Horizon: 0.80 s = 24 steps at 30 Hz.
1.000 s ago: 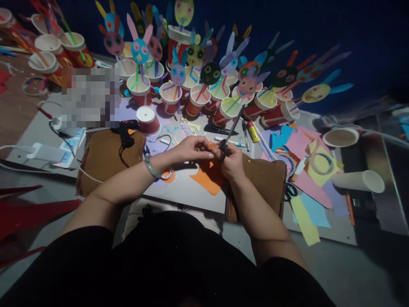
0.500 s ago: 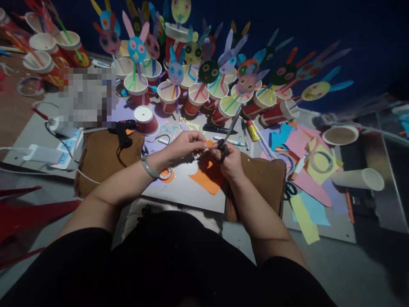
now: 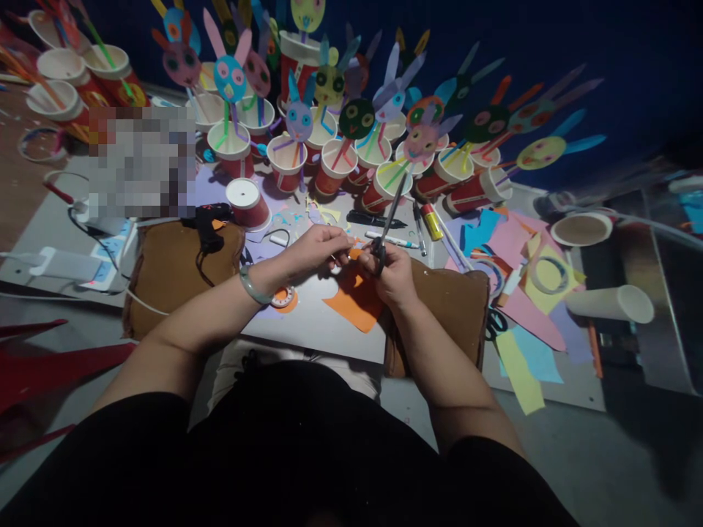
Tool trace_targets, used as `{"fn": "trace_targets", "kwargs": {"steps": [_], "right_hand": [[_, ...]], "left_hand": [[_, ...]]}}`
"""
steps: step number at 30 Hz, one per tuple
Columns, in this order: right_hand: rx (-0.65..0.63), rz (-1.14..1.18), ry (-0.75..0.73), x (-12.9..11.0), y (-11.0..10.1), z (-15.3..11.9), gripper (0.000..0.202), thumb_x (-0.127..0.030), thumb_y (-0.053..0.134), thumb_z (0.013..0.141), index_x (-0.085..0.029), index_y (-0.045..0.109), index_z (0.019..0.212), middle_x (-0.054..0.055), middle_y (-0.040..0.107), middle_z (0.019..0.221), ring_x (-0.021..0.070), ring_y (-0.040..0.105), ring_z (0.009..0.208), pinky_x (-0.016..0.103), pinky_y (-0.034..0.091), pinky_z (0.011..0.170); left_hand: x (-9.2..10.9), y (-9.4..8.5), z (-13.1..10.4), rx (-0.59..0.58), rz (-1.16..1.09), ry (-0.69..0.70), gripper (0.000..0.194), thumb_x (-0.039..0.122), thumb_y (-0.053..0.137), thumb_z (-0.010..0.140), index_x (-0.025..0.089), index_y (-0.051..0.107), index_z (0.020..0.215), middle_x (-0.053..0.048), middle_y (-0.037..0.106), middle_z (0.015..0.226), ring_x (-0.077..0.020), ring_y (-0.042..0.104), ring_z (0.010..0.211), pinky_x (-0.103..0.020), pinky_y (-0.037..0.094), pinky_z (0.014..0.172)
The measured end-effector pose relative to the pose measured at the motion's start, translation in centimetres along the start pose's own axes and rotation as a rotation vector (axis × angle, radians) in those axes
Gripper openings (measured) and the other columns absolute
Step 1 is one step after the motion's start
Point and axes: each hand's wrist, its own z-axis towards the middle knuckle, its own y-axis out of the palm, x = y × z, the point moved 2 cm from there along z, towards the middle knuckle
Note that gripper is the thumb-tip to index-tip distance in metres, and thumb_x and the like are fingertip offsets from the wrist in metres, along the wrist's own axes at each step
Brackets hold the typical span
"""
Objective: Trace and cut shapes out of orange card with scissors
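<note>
My right hand [image 3: 396, 276] is closed round dark scissors [image 3: 389, 223], whose blades point up and away. Between the two hands is a small orange paper piece [image 3: 356, 253], against the fingertips of my right hand. My left hand [image 3: 320, 252] is pinched just left of it; what its fingers hold, if anything, is too small to make out. Below the hands a larger orange sheet [image 3: 358, 301] lies on the white table. Near my left wrist sits a small tape roll [image 3: 283, 296] on orange paper.
Red cups with paper rabbit heads on straws [image 3: 231, 139] crowd the back. An upside-down cup [image 3: 247, 203], markers [image 3: 376, 219] and a glue stick [image 3: 431, 222] lie nearer. Paper scraps [image 3: 527, 315] and a tape ring [image 3: 550, 274] are at right, brown pads [image 3: 179, 271] beside both forearms.
My left fingers have moved slightly left and off the small orange piece, which stays by my right fingertips. The whole view has shifted a little.
</note>
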Motion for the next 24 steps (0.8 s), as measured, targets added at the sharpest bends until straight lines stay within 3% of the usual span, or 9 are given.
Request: {"fn": "trace_targets", "kwargs": {"steps": [3, 6, 11, 19, 24], "right_hand": [[0.003, -0.007, -0.01, 0.0, 0.0, 0.0, 0.041, -0.054, 0.083, 0.068, -0.019, 0.063, 0.072, -0.003, 0.055, 0.066, 0.0084, 0.044, 0.056, 0.024, 0.037, 0.052], [0.007, -0.016, -0.008, 0.0, 0.0, 0.0, 0.042, -0.054, 0.085, 0.066, -0.019, 0.062, 0.073, -0.002, 0.056, 0.068, 0.0094, 0.046, 0.059, 0.024, 0.038, 0.053], [-0.008, -0.042, -0.018, -0.2, 0.1, -0.1, 0.044, -0.057, 0.081, 0.07, -0.02, 0.057, 0.072, -0.003, 0.054, 0.068, 0.0094, 0.045, 0.058, 0.026, 0.039, 0.056], [-0.299, -0.127, 0.005, -1.7, 1.1, -0.7, 0.053, -0.064, 0.083, 0.063, -0.02, 0.055, 0.076, -0.001, 0.053, 0.073, 0.0115, 0.048, 0.064, 0.027, 0.041, 0.06], [-0.382, -0.2, 0.072, -1.3, 1.3, -1.0, 0.058, -0.069, 0.079, 0.064, -0.02, 0.054, 0.08, -0.001, 0.052, 0.077, 0.0124, 0.046, 0.066, 0.028, 0.038, 0.061]], "left_hand": [[0.0, 0.0, 0.1, -0.037, 0.009, 0.045, 0.032, 0.041, 0.075, 0.08, 0.013, 0.062, 0.072, 0.0, 0.061, 0.061, -0.0068, 0.053, 0.051, -0.02, 0.038, 0.05], [0.1, 0.0, 0.1, -0.085, 0.064, 0.078, 0.034, 0.038, 0.085, 0.069, 0.012, 0.063, 0.074, 0.0, 0.062, 0.062, -0.0081, 0.056, 0.055, -0.02, 0.04, 0.052], [0.4, -0.1, 0.1, -0.041, 0.021, 0.115, 0.029, 0.033, 0.083, 0.071, 0.013, 0.062, 0.072, 0.001, 0.062, 0.062, -0.0074, 0.055, 0.056, -0.02, 0.04, 0.054], [0.7, -0.8, 0.2, 0.064, -0.171, 0.227, 0.022, 0.028, 0.081, 0.071, 0.014, 0.065, 0.071, 0.002, 0.063, 0.064, -0.0068, 0.055, 0.06, -0.02, 0.043, 0.06], [1.2, -0.6, -0.1, 0.114, -0.204, 0.244, 0.022, 0.027, 0.082, 0.068, 0.013, 0.065, 0.066, 0.002, 0.063, 0.061, -0.0073, 0.055, 0.058, -0.021, 0.042, 0.059]]}}
